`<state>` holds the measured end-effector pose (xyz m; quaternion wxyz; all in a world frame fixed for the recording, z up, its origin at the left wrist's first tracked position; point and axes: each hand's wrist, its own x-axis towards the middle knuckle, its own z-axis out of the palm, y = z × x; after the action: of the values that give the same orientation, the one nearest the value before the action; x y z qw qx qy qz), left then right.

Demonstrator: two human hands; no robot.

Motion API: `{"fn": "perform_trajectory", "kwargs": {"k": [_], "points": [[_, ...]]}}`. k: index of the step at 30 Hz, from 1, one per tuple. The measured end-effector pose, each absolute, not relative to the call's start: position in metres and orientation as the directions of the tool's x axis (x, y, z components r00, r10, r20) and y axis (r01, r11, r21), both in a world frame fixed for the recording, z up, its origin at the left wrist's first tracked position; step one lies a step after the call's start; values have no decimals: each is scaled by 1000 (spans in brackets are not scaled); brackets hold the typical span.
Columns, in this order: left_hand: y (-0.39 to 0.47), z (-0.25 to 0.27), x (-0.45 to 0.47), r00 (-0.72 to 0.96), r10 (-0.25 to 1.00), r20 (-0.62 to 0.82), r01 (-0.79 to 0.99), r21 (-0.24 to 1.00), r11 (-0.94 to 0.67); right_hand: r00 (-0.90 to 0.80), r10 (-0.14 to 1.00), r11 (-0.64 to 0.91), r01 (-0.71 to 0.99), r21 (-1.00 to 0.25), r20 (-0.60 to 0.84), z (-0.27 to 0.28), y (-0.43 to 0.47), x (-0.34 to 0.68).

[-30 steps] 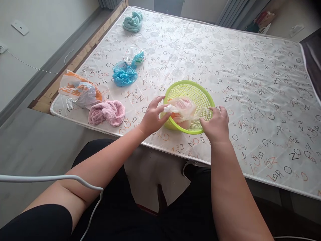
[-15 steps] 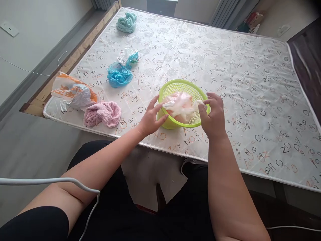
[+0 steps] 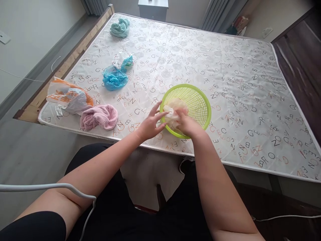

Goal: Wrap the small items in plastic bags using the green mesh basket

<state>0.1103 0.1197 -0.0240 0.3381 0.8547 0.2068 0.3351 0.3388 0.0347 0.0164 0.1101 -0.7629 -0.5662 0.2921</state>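
A lime-green mesh basket (image 3: 207,122) sits near the front edge of the mattress, tipped slightly. In its left part lies a crumpled translucent plastic bag (image 3: 177,104), with something pinkish showing through. My right hand (image 3: 186,123) reaches over the front rim and grips the bag; its fingertips are partly hidden in the plastic. My left hand (image 3: 151,125) is at the basket's left rim, its fingers spread, the forefinger reaching over the rim by the bag and the thumb lower down.
A patterned mattress (image 3: 240,110) spans the view. To the left lie a pink towel (image 3: 99,117), an orange-and-white plastic bag (image 3: 71,95) and a blue plastic bag (image 3: 115,78). Farther back is a green towel (image 3: 120,27). A white cable (image 3: 50,186) crosses my left arm.
My right hand has moved from the basket's right rim inward and left onto the plastic bag. The bag is bunched farther left. My left hand stays by the left rim.
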Motion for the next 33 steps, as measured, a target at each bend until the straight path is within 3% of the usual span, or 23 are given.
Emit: {"fn": "perform_trajectory", "kwargs": {"k": [3, 7, 10, 13, 15, 19, 23, 25, 26, 28, 30, 33], "points": [[121, -27, 111, 709, 603, 366, 144, 762, -631, 282, 919, -383, 800, -462, -274, 31, 36, 343], [124, -29, 112, 719, 664, 204, 189, 863, -469, 486, 872, -374, 602, -705, -48, 65, 32, 356], [124, -25, 109, 727, 677, 115, 192, 913, -360, 691, 708, -171, 367, -914, 145, 83, 30, 361], [124, -19, 105, 743, 667, 50, 171, 950, -261, 804, 538, 151, 203, -967, 253, 86, 34, 353], [124, -14, 104, 738, 675, 17, 149, 971, -187, 808, 526, 258, 147, -955, 267, 85, 38, 338], [126, 0, 105, 650, 757, -61, 39, 998, 47, 715, 630, 300, 137, -944, 304, 82, 47, 293], [142, 10, 92, 473, 859, -198, -125, 950, 287, 499, 840, 170, 131, -977, 213, 71, 59, 244], [158, 9, 70, 407, 863, -298, -64, 934, 353, 352, 927, 71, 171, -983, 128, 57, 67, 225], [167, 6, 56, 386, 852, -352, 35, 929, 368, 281, 956, 34, 183, -983, 85, 47, 71, 217], [188, 0, 24, 341, 808, -481, 416, 848, 329, 145, 989, -33, 180, -983, -7, 24, 77, 203], [208, -7, -10, 211, 834, -510, 788, 594, 163, 60, 988, -152, 212, -965, -142, 3, 79, 191], [226, -15, -52, 116, 909, -400, 854, 507, 114, 42, 938, -336, 346, -876, -343, -16, 74, 175]]}}
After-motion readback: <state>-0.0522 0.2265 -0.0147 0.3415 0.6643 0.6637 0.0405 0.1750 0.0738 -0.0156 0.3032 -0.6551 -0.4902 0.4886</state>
